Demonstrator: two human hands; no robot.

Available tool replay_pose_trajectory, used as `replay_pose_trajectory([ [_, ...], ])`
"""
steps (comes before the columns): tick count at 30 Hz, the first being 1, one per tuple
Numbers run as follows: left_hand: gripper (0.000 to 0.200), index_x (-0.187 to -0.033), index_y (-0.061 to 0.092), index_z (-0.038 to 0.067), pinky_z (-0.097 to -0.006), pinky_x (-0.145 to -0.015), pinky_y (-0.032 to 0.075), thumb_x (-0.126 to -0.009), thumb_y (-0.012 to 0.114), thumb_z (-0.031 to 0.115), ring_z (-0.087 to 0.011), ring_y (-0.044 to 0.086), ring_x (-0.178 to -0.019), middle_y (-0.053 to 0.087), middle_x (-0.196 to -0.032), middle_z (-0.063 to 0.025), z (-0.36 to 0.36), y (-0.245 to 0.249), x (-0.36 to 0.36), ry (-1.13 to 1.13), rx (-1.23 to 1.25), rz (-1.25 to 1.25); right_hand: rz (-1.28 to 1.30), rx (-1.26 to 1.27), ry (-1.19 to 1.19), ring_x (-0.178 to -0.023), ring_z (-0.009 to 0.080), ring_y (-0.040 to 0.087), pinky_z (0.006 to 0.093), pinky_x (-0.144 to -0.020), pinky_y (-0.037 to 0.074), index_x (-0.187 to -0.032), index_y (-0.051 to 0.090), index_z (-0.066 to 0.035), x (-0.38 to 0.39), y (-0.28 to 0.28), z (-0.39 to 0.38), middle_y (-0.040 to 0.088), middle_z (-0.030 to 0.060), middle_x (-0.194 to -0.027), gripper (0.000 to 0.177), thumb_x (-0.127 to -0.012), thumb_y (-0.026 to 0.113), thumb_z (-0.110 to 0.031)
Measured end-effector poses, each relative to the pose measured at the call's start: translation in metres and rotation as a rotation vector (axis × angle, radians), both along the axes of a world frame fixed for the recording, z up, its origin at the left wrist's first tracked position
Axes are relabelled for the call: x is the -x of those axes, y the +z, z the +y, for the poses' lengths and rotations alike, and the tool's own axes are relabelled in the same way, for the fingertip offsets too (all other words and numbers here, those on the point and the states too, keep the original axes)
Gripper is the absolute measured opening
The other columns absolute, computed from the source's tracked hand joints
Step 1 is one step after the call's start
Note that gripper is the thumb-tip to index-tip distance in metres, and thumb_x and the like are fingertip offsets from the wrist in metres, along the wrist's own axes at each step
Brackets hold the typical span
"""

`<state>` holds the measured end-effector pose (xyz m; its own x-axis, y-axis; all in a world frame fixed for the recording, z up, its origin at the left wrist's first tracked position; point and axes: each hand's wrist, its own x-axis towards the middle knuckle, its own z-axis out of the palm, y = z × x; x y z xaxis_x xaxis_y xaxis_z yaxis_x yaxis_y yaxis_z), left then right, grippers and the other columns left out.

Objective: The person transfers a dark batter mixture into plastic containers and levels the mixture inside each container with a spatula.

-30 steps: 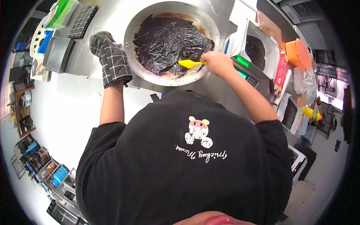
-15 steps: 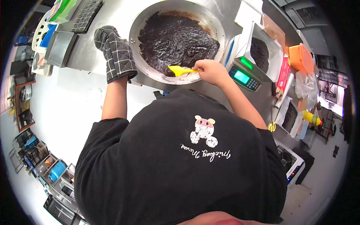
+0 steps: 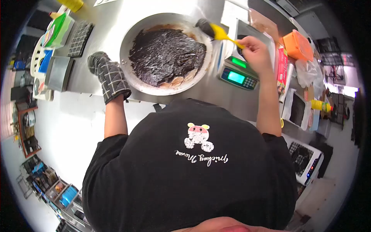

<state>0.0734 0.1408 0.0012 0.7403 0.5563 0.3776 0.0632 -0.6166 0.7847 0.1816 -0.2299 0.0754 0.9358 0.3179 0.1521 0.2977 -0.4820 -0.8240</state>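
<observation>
My right hand (image 3: pixel 255 52) grips the handle of a yellow spatula (image 3: pixel 221 33), raised between the pan and the scale. A lump of dark, sticky mixture (image 3: pixel 203 26) clings to its blade. My left hand (image 3: pixel 109 77) wears a dark checked oven mitt and rests against the left side of the wide metal pan (image 3: pixel 128 79); its fingers are hidden inside. Thick, glossy dark mixture (image 3: pixel 168 54) fills most of the pan, with bare streaks near its front edge. Below my right hand, a digital scale (image 3: pixel 241 79) with a lit green display carries a tray partly hidden by the hand.
An orange container (image 3: pixel 298 45), a red box (image 3: pixel 282 65) and a paper-lined tray of dark mixture (image 3: pixel 296 110) stand at the right. On the left are a metal tin (image 3: pixel 58 73), a folded checked cloth (image 3: pixel 80 39) and a green-lidded box (image 3: pixel 58 33).
My right hand has lifted the spatula out of the pan and moved right toward the scale, carrying a lump of mixture. The mitted left hand stays at the pan's left side.
</observation>
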Motion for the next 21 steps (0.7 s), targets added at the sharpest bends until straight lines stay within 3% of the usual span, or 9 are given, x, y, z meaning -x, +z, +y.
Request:
replay_pose_trajectory([
  [3, 0.008, -0.094, 0.047, 0.009, -0.0298, -0.07, 0.041, -0.093, 0.042, 0.016, -0.0145, 0.047, -0.076, 0.051, -0.085, -0.0045, -0.006, -0.001, -0.002, -0.048, 0.042, -0.021, -0.167, 0.043, -0.134, -0.06, 0.0032, 0.047, 0.0185, -0.055, 0.037, -0.095, 0.066, -0.004, -0.021, 0.009, -0.065, 0.056, -0.0024, -0.069, 0.023, -0.078, 0.052, 0.001],
  [7, 0.008, -0.094, 0.047, 0.01, -0.0297, -0.07, 0.041, -0.092, 0.042, 0.016, -0.0144, 0.047, -0.075, 0.051, -0.084, -0.0045, -0.005, -0.003, -0.004, -0.087, 0.091, -0.042, -0.032, 0.616, -0.454, -0.073, 0.0198, 0.06, 0.0313, -0.066, 0.045, -0.096, 0.066, -0.012, -0.049, -0.005, -0.14, 0.062, 0.0078, -0.076, 0.029, -0.075, 0.048, -0.004],
  [8, 0.008, -0.094, 0.047, 0.01, -0.0297, -0.07, 0.041, -0.092, 0.042, 0.016, -0.0144, 0.047, -0.075, 0.051, -0.084, -0.0045, -0.006, -0.003, -0.005, -0.093, 0.1, -0.046, -0.032, 0.614, -0.465, -0.073, 0.0198, 0.06, 0.0313, -0.066, 0.045, -0.096, 0.066, -0.012, -0.055, -0.012, -0.144, 0.062, 0.0078, -0.076, 0.029, -0.075, 0.048, -0.004],
  [10, 0.008, -0.094, 0.047, 0.01, -0.0296, -0.07, 0.041, -0.092, 0.042, 0.016, -0.0144, 0.047, -0.075, 0.051, -0.084, -0.0045, -0.008, -0.003, -0.004, -0.104, 0.115, -0.05, -0.07, 0.745, -0.44, -0.087, 0.0287, 0.062, 0.0383, -0.074, 0.047, -0.095, 0.067, -0.014, -0.061, -0.032, -0.152, 0.064, 0.0126, -0.091, 0.028, -0.075, 0.048, -0.006],
  [13, 0.008, -0.094, 0.047, 0.01, -0.0295, -0.07, 0.041, -0.092, 0.042, 0.016, -0.0143, 0.047, -0.075, 0.051, -0.084, -0.0044, -0.011, -0.003, 0.0, -0.112, 0.143, -0.049, -0.083, 0.869, -0.4, -0.097, 0.0316, 0.06, 0.0409, -0.079, 0.047, -0.095, 0.067, -0.015, -0.058, -0.052, -0.134, 0.063, 0.0139, -0.103, 0.028, -0.076, 0.048, -0.006],
  [17, 0.008, -0.094, 0.047, 0.01, -0.0294, -0.07, 0.041, -0.092, 0.042, 0.016, -0.0142, 0.047, -0.075, 0.051, -0.084, -0.0044, -0.016, -0.004, 0.002, -0.107, 0.179, -0.045, -0.006, 0.907, -0.371, -0.095, 0.0314, 0.06, 0.0399, -0.079, 0.047, -0.096, 0.067, -0.016, -0.061, -0.045, -0.134, 0.063, 0.013, -0.103, 0.03, -0.076, 0.047, -0.006],
  [21, 0.007, -0.093, 0.047, 0.01, -0.0293, -0.07, 0.041, -0.092, 0.043, 0.016, -0.0142, 0.047, -0.075, 0.051, -0.083, -0.0043, -0.014, -0.004, 0.006, -0.089, 0.22, -0.031, -0.06, 0.707, -0.483, -0.092, 0.0293, 0.061, 0.0384, -0.076, 0.047, -0.098, 0.067, -0.016, -0.061, -0.028, -0.151, 0.064, 0.012, -0.098, 0.031, -0.074, 0.049, -0.007],
])
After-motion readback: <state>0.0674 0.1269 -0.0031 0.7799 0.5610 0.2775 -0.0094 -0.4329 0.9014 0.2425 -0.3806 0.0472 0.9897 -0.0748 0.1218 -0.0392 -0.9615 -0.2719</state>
